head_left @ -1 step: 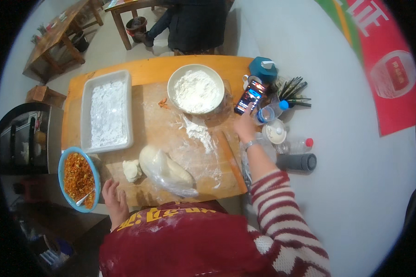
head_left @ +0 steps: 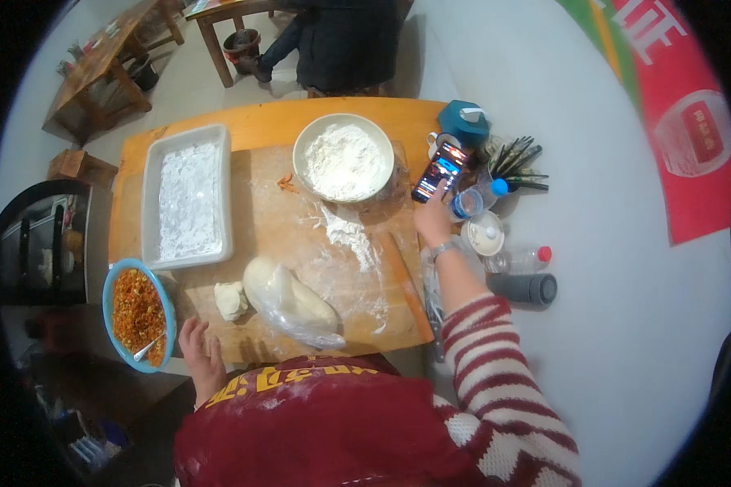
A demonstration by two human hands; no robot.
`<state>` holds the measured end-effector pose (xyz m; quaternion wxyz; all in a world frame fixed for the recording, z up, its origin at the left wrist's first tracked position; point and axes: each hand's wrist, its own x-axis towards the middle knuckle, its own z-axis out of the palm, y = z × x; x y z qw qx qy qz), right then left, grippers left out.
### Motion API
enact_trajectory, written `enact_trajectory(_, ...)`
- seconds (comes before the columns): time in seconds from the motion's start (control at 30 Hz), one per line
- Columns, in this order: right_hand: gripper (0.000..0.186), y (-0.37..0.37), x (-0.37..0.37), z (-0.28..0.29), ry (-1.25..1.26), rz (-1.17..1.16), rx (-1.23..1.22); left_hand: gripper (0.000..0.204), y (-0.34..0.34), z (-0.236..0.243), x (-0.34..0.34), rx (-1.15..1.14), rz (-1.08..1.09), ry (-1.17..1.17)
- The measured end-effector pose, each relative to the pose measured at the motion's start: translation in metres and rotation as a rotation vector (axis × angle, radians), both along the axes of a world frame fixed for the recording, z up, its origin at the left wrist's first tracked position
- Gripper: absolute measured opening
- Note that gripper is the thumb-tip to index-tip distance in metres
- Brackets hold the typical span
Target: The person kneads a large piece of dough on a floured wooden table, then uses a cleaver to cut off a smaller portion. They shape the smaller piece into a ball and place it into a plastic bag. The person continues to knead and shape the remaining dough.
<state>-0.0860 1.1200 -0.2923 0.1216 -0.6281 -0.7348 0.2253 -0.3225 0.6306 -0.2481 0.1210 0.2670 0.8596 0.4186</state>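
My right hand (head_left: 433, 217) reaches to the table's right side, a finger stretched out onto the lit screen of a phone (head_left: 439, 171), which leans among bottles and cups. My left hand (head_left: 202, 347) is open and holds nothing, its fingers apart and slightly bent at the table's near edge. Close to it stands a blue bowl (head_left: 105, 312) of chopped orange-brown filling (head_left: 136, 308) with a spoon (head_left: 148, 349). A large lump of dough (head_left: 272, 286), partly under clear plastic (head_left: 309, 325), lies at the middle front. Left of it sits a small stack of dough pieces (head_left: 231, 301).
A white tray dusted with flour (head_left: 227, 195) and a bowl of flour (head_left: 299, 166) stand farther back on the wooden board (head_left: 256, 174). A rolling pin (head_left: 408, 288) lies at the right. Bottles, a lidded cup (head_left: 485, 234) and a grey cylinder (head_left: 524, 287) line the wall. A person (head_left: 345, 49) sits beyond.
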Motion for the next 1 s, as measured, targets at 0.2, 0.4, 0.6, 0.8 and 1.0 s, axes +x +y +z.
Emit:
enact_trajectory(0.2, 0.094, 0.051, 0.008, -0.040, -0.108, 0.027, -0.018, 0.032, 0.004, 0.014, 0.036, -0.155, -0.001, 0.241)
enact_trajectory(0.4, 0.080, 0.008, -0.002, 0.010, 0.066, 0.022, 0.052, 0.033, 0.020, 0.030, 0.046, -0.201, -0.080, 0.355)
enact_trajectory(0.6, 0.038, -0.115, 0.002, 0.040, 0.238, 0.319, -0.047, 0.036, 0.063, 0.037, 0.040, -0.161, -0.177, 0.268)
enact_trajectory(0.8, 0.021, -0.219, 0.011, 0.032, 0.342, 0.323, -0.286, 0.037, 0.095, 0.028, 0.004, 0.012, -0.500, 0.319)
enact_trajectory(1.0, 0.019, -0.286, 0.000, 0.038, 0.321, 0.150, -0.278, 0.036, 0.085, 0.020, -0.038, 0.162, -0.707, 0.291)
